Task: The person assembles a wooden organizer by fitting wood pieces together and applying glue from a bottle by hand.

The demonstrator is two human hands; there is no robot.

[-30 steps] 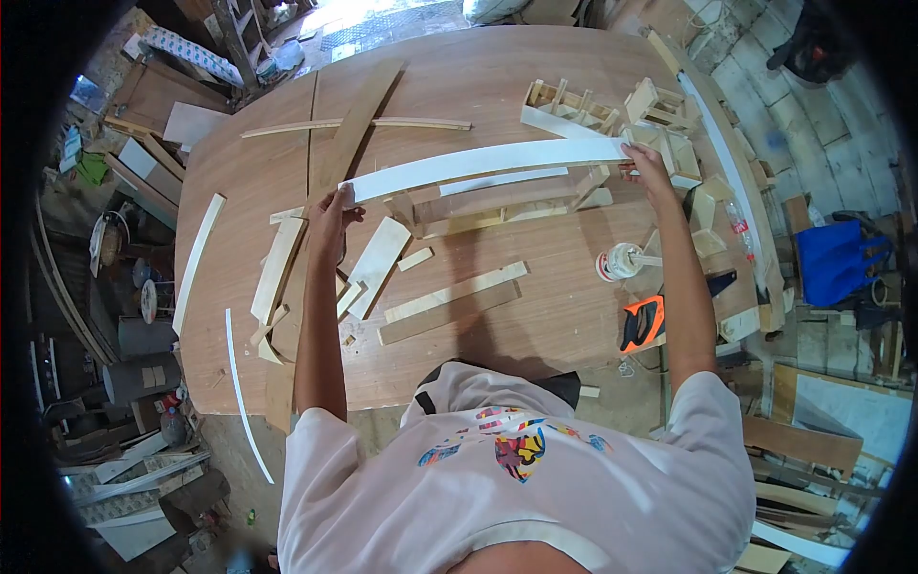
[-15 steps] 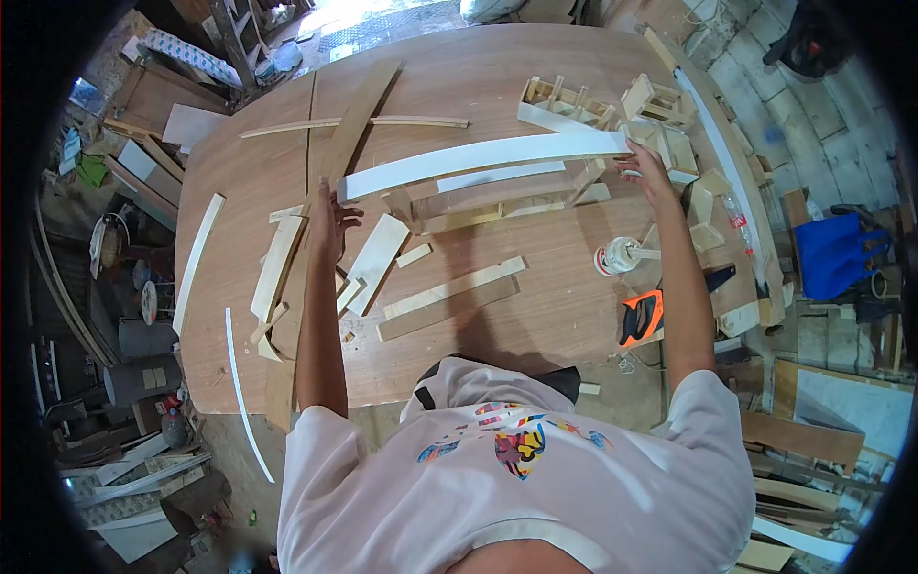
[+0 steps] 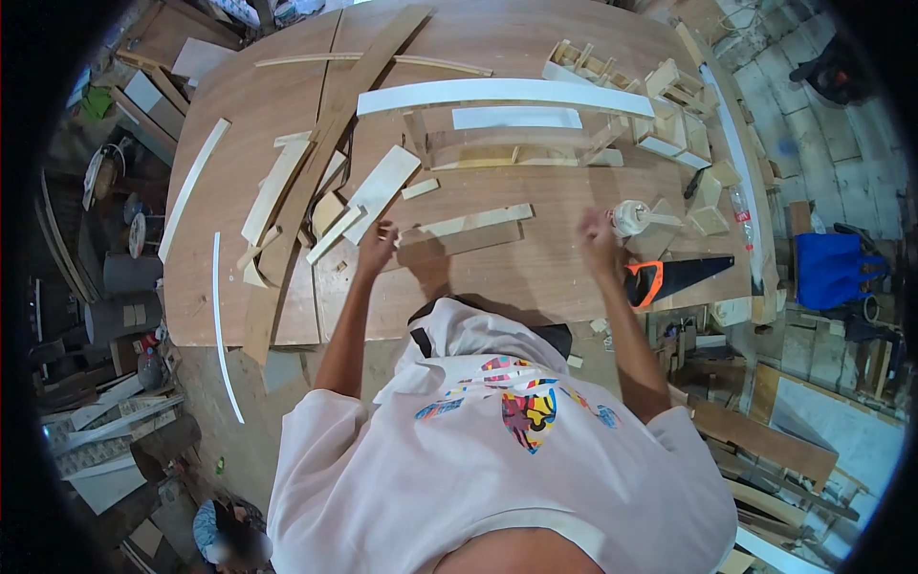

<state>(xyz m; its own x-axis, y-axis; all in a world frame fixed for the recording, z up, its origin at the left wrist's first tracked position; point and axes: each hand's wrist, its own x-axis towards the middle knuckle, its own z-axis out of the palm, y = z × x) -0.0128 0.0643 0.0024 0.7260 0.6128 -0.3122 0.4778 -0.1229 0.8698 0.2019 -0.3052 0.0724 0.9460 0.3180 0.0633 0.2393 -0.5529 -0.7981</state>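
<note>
A long white strip rests across the top of a wooden frame on the table, with neither hand on it. My left hand is beside the left end of a pale wooden bar, below a flat pale board; whether it holds anything is too small to tell. Close to the left side of a white glue tub is my right hand, its fingers blurred. An orange-handled saw lies just right of my right wrist.
A long brown plank slants across the table's left part. Small wooden box frames stand at the back right near a plastic bottle. A blue bag hangs at the right. Part of another person shows at the lower left.
Both hands have let go of the white strip and moved down toward my body, the left one rightward, the right one leftward. The view has shifted, showing more of the saw.
</note>
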